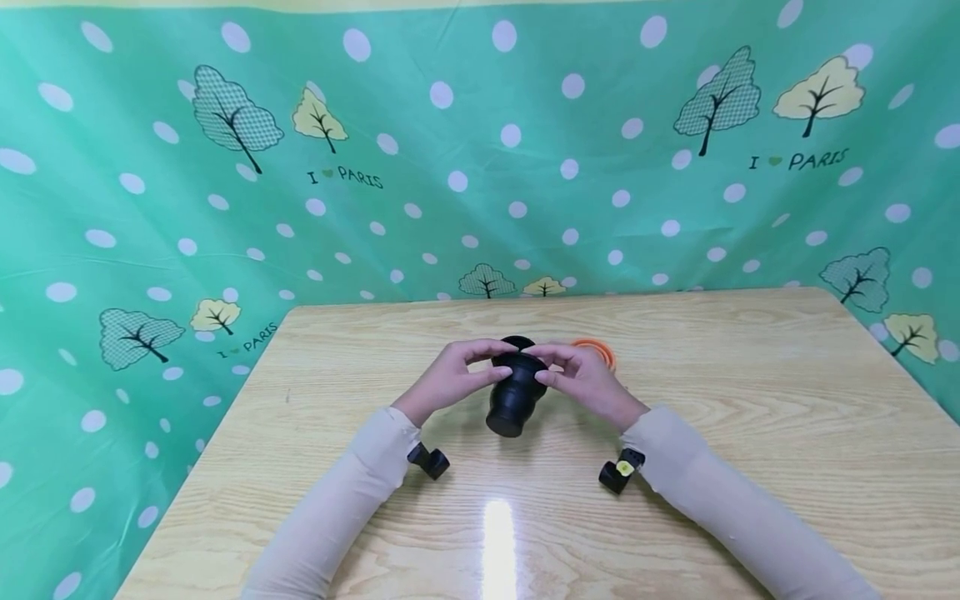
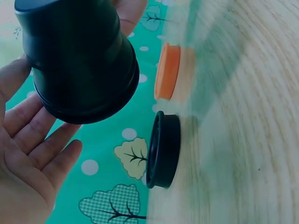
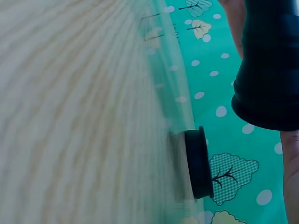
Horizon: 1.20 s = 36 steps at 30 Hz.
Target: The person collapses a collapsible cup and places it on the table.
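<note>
A black ribbed cup-shaped object is held above the table, its wide rim tilted away and its narrow end toward the camera. The left hand pinches the rim from one side and the right hand from the other. In the left wrist view the left thumb and fingers lie along the wide end of the black object. The right wrist view shows the black object with part of a hand below its rim.
Beyond the hands, a black round lid and an orange ring-shaped piece rest on the wooden table. Each wrist wears a small black camera. A green patterned cloth hangs behind the table.
</note>
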{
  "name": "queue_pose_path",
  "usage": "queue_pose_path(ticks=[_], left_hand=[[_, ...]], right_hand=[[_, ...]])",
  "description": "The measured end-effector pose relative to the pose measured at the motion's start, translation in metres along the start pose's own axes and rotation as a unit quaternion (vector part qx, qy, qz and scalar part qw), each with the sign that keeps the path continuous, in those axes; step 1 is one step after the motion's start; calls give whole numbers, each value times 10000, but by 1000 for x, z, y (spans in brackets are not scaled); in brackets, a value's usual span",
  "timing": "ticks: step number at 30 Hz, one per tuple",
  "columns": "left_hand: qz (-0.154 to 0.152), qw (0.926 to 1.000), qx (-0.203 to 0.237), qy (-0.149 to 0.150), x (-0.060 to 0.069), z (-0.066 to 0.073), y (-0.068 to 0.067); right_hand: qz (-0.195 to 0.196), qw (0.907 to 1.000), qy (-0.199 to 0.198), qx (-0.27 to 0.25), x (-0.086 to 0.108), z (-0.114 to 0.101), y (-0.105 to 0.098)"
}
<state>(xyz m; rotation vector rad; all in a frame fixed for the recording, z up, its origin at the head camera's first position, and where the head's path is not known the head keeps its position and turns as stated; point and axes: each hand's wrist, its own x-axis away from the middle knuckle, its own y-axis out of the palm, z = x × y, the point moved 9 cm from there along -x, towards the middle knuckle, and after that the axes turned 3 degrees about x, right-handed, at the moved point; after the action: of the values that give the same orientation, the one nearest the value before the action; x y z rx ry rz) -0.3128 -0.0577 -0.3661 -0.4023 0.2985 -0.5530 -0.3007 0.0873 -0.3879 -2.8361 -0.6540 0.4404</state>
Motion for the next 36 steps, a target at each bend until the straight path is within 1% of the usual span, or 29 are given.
queue_pose_path(ticks=[4, 6, 11, 14, 22, 24, 27, 31, 36], left_hand=[[-23, 9999, 75, 110, -1, 0, 2], [-36, 9996, 221, 154, -1, -1, 3], [-1, 9979, 613, 230, 0, 3, 4], [77, 9972, 719, 177, 1, 4, 2], [464, 9948, 890, -184, 2, 2, -4], [487, 9944, 911, -208, 2, 1, -3], [436, 9947, 901, -215, 2, 0, -1], [396, 9960, 770, -223, 4, 0, 0], [470, 9973, 547, -119, 6, 3, -2]], right_hand=[[50, 9998, 20, 198, 1, -1, 1], [91, 9998, 32, 154, 2, 1, 1], [140, 9999, 30, -76, 1, 2, 1], [201, 9997, 55, -145, 0, 3, 0], [229, 9985, 103, -484, 0, 2, 1], [273, 9982, 110, -520, 0, 3, 2], [350, 9980, 54, -530, -1, 2, 4], [341, 9977, -79, -577, -2, -2, 7], [296, 9978, -170, -573, -3, -3, 10]])
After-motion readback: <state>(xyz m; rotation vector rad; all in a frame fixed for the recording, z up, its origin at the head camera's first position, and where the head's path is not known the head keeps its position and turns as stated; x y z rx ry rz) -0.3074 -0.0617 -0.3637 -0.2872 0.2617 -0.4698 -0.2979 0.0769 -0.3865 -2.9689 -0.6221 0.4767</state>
